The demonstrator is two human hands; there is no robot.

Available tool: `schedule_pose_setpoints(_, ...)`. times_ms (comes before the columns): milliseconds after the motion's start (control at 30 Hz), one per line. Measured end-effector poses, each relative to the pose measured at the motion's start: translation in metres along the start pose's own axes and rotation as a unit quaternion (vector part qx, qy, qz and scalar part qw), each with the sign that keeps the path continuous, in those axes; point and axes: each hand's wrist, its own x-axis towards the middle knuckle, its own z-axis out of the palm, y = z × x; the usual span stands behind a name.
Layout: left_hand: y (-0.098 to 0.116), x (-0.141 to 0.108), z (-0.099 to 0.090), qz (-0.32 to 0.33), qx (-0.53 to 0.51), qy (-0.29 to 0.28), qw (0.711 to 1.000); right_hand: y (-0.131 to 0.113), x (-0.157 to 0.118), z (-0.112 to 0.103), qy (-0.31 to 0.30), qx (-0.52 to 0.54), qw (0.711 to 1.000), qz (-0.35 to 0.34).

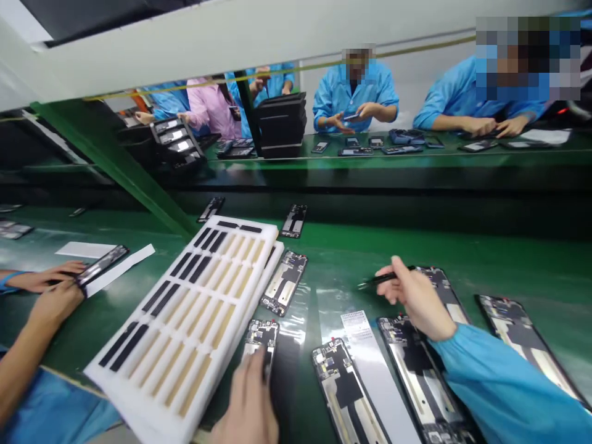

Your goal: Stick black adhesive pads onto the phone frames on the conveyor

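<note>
My left hand (247, 401) is closed round the lower part of an opened phone (262, 333), whose circuit board shows at the top end. In my right hand (419, 302) is a pair of black tweezers (386, 279), tips pointing left above the green table. Beneath that hand lies another opened phone (420, 376), with one more (444, 287) behind it. Between my hands, an opened phone (345, 382) rests beside a white strip with small printed marks (370, 351). A white foam tray (152, 394) with black strip-like parts in some slots stands left of my left hand.
More opened phones lie at the tray's right (285, 280), behind it (295, 221) and at far right (522, 333). At left, a co-worker's hands (58, 293) hold a phone (102, 265). A green post (120, 172) slants behind the tray. People in blue work across the bench.
</note>
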Motion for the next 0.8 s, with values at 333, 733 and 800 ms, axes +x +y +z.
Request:
schedule_pose_setpoints(333, 0.047, 0.005, 0.029, 0.183, 0.031, -0.19, 0.964, 0.014, -0.009, 0.011, -0.102, -0.029, 0.993, 0.044)
schedule_pose_setpoints(733, 0.048, 0.025, 0.025, 0.188, 0.038, -0.141, 0.971, 0.038, -0.047, 0.073, -0.169, -0.208, 0.959, -0.086)
schedule_pose_setpoints(800, 0.047, 0.026, 0.03, 0.203, 0.035, -0.147, 0.967, 0.042, -0.045, 0.076, -0.166, -0.225, 0.957, -0.08)
